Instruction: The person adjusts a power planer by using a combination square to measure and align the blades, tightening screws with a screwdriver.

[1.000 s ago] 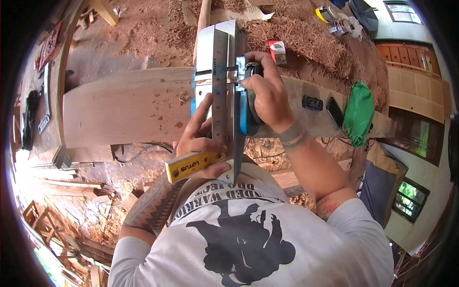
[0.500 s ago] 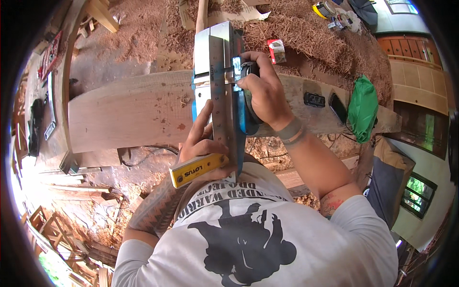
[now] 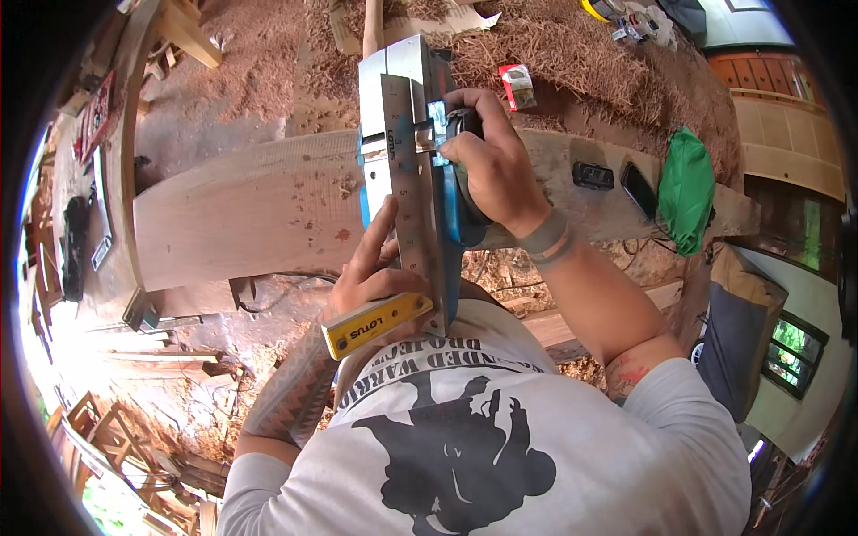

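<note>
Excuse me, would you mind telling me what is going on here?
A person's right hand grips a blue electric hand planer, with its metal sole facing up. The left hand holds a try square by its yellow handle end, the steel blade lying lengthwise over the sole. Both tools are above a wide wooden board, with a green bag toward its right end.

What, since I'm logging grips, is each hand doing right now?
Left hand: closed, holding the yellow-handled square, index finger extended.
Right hand: closed, holding the blue planer by its side.
</note>
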`<action>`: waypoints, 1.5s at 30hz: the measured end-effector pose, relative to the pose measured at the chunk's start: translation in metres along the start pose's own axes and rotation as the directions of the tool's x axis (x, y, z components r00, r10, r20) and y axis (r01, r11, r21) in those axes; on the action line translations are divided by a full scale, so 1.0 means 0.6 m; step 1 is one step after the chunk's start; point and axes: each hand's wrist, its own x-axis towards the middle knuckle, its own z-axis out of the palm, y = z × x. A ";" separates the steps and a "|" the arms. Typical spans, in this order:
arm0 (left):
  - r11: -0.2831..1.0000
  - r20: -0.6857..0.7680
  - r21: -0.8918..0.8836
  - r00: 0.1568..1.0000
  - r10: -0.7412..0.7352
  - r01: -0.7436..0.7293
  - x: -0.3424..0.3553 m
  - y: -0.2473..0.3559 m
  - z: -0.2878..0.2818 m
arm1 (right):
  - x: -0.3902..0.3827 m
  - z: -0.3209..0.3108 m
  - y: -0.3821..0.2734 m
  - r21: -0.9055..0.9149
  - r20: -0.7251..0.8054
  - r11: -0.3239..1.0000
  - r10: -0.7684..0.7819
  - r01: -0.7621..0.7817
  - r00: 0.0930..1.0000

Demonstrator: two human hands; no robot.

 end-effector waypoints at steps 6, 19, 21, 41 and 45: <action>0.998 0.032 -0.004 0.998 -0.056 0.057 -0.005 0.007 -0.005 | 0.001 0.001 -0.009 0.119 0.014 0.979 0.164 -0.165 0.986; 0.993 0.122 0.048 0.986 -0.117 0.111 -0.004 0.017 -0.016 | -0.005 0.005 0.000 0.028 -0.012 0.999 0.041 -0.041 0.999; 0.993 0.104 0.033 0.988 -0.116 0.113 -0.009 0.012 -0.011 | -0.004 0.005 -0.003 0.064 -0.008 0.994 0.085 -0.085 0.996; 0.982 0.209 0.177 0.972 -0.103 0.066 -0.006 0.011 -0.029 | 0.013 -0.004 -0.037 0.458 0.083 0.747 0.503 -0.481 0.860; 0.991 0.159 0.089 0.981 -0.112 0.099 -0.004 0.018 -0.020 | 0.013 -0.003 -0.038 0.447 0.076 0.758 0.497 -0.475 0.864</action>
